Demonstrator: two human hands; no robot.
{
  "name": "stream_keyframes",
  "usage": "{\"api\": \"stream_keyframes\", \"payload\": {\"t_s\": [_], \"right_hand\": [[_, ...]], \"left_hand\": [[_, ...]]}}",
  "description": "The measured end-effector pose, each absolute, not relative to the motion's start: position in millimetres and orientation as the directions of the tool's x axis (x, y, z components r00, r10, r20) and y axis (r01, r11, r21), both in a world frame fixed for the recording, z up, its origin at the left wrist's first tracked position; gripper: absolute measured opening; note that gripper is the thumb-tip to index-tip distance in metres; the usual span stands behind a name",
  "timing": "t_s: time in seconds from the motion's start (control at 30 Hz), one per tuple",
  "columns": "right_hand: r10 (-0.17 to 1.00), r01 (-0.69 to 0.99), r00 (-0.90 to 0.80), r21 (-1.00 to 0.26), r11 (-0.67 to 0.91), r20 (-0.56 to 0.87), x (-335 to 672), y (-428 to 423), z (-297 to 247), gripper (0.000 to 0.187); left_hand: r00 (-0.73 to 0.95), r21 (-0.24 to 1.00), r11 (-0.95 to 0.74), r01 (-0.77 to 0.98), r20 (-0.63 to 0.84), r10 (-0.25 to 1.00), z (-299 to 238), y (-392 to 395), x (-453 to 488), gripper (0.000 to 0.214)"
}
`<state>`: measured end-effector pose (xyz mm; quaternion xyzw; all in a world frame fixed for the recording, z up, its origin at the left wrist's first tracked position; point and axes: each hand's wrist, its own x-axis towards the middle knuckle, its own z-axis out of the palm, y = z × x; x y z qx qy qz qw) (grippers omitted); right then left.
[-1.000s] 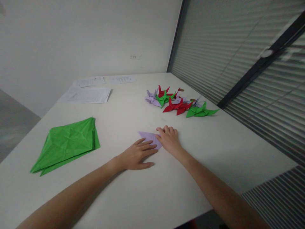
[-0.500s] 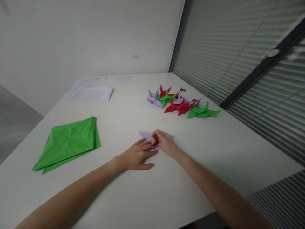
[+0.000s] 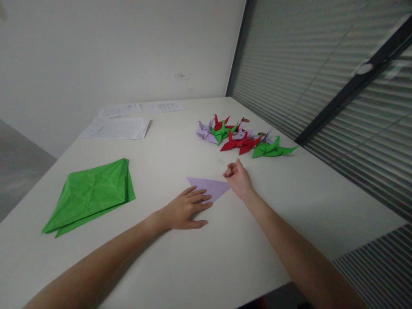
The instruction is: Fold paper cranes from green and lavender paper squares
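A lilac paper folded into a flat triangle (image 3: pixel 210 187) lies on the white table (image 3: pixel 225 240) in front of me. My left hand (image 3: pixel 185 210) rests flat on its near left corner, fingers stretched out and holding it down. My right hand (image 3: pixel 237 179) sits at the triangle's right tip, fingers curled in with the thumb up, touching the edge of the paper.
A stack of creased green paper sheets (image 3: pixel 92 193) lies to the left. Several folded paper cranes (image 3: pixel 243 139) in lilac, red and green are grouped at the far right, near the window blinds (image 3: pixel 322 86). Printed white sheets (image 3: pixel 117 128) lie at the back.
My right hand slid left along the lilac paper, then back right to its tip, now curled. The triangle shows wider and flatter. My left hand has stayed put.
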<state>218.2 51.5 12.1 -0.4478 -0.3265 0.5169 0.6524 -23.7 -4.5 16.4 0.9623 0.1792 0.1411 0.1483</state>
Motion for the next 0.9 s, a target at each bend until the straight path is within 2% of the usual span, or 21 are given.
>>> {"api": "stream_keyframes", "payload": {"t_s": [0.13,0.23,0.33,0.4,0.43,0.53,0.6,0.67,0.77,0.83,0.9], "right_hand": [[0.963,-0.217,0.223,-0.956,0.198,0.149,211,39,12,0.047],[0.959,0.177,0.023,-0.945,0.274,0.282,208,30,11,0.035],[0.935,0.632,-0.168,-0.694,0.346,0.313,207,23,8,0.024],[0.934,0.776,-0.225,-0.528,0.344,0.278,208,20,6,0.028],[0.937,0.805,-0.240,-0.488,0.338,0.254,208,20,6,0.027],[0.938,0.780,-0.264,-0.523,0.344,0.223,209,20,8,0.017],[0.940,0.693,-0.258,-0.634,0.342,0.226,211,22,10,0.011],[0.946,0.569,-0.222,-0.757,0.322,0.236,212,24,12,0.015],[0.951,0.416,-0.109,-0.856,0.307,0.288,211,26,18,0.021],[0.931,0.378,-0.027,-0.859,0.346,0.363,208,24,22,0.021],[0.893,0.391,0.020,-0.826,0.406,0.449,203,20,27,0.017]], "left_hand": [[0.899,0.331,-0.894,0.302,0.211,0.383,17,-5,-24,0.059],[0.897,0.337,-0.891,0.305,0.212,0.388,18,-6,-24,0.059],[0.889,0.352,-0.883,0.312,0.221,0.402,19,-6,-25,0.054],[0.879,0.359,-0.874,0.327,0.224,0.421,20,-7,-25,0.049],[0.874,0.361,-0.871,0.334,0.229,0.430,20,-7,-25,0.046],[0.856,0.352,-0.872,0.341,0.268,0.443,21,-8,-25,0.038],[0.820,0.346,-0.869,0.354,0.333,0.467,20,-8,-26,0.037],[0.719,0.393,-0.825,0.407,0.419,0.555,18,-7,-27,0.044],[0.459,0.612,-0.656,0.441,0.475,0.751,12,-2,-27,0.056],[0.342,0.787,-0.510,0.347,0.401,0.850,9,2,-27,0.062],[0.314,0.925,-0.325,0.196,0.255,0.915,11,5,-23,0.066]]}}
